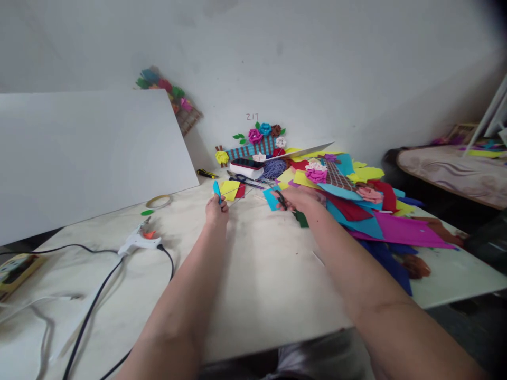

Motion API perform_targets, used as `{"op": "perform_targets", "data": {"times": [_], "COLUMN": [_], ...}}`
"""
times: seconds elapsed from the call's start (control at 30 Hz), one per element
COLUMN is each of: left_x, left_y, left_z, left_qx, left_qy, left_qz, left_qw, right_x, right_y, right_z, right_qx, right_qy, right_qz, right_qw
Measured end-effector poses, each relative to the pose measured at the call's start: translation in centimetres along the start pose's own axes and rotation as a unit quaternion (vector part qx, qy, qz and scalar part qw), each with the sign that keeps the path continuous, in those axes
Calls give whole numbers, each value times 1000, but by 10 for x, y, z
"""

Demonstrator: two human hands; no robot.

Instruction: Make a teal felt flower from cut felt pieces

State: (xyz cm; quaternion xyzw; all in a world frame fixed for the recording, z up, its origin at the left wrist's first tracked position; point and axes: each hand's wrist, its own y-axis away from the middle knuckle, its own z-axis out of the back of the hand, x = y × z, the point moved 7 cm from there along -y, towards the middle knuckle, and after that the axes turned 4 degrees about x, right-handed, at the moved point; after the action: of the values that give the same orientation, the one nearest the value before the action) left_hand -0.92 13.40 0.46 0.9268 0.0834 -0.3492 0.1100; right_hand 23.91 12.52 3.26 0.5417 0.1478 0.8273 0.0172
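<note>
My left hand (217, 212) is closed around a small light-blue piece of felt or crepe paper (216, 189), which stands up above the fingers. My right hand (297, 198), to the right and apart from it, grips black-handled scissors (281, 199); the blades are hard to make out. A flat blue sheet (271, 200) lies by the right fingers, with a dark green scrap (301, 219) below the wrist. Between my hands are a yellow square (229, 190) and a red piece (240, 191) partly under it. Another pair of scissors (251, 182) lies behind them.
A white glue gun (138, 243) with black cables lies at left, near a tape roll (158, 201). A large white board (91, 158) leans on the wall. Coloured sheets (412, 229) pile up at right. A phone (247, 163) rests on a white box, near a box cutter (206, 173).
</note>
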Motion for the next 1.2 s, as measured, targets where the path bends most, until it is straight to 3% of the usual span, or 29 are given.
{"op": "perform_targets", "data": {"times": [0.07, 0.17, 0.3, 0.63, 0.83, 1.2], "left_x": [0, 1, 1, 7, 12, 17], "left_y": [2, 3, 4, 8, 14, 14], "left_z": [-1, -2, -3, -6, -10, -7], "left_qx": [2, 2, 9, 10, 8, 1], "left_qy": [7, 13, 20, -7, -77, -132], "left_qz": [7, 14, 19, 58, 84, 106], "left_qw": [1000, 1000, 1000, 998, 993, 986], "right_x": [-2, -2, -6, 3, 5, 6], "right_y": [-2, -8, -25, -52, -58, -62], "right_z": [-8, -20, -28, -31, -23, -25], "right_qx": [52, 119, 141, 131, 55, 20], "right_qy": [-68, -146, -206, -306, -266, -231], "right_qz": [-29, -19, -7, 24, 75, 86], "right_qw": [996, 982, 968, 943, 959, 969]}}
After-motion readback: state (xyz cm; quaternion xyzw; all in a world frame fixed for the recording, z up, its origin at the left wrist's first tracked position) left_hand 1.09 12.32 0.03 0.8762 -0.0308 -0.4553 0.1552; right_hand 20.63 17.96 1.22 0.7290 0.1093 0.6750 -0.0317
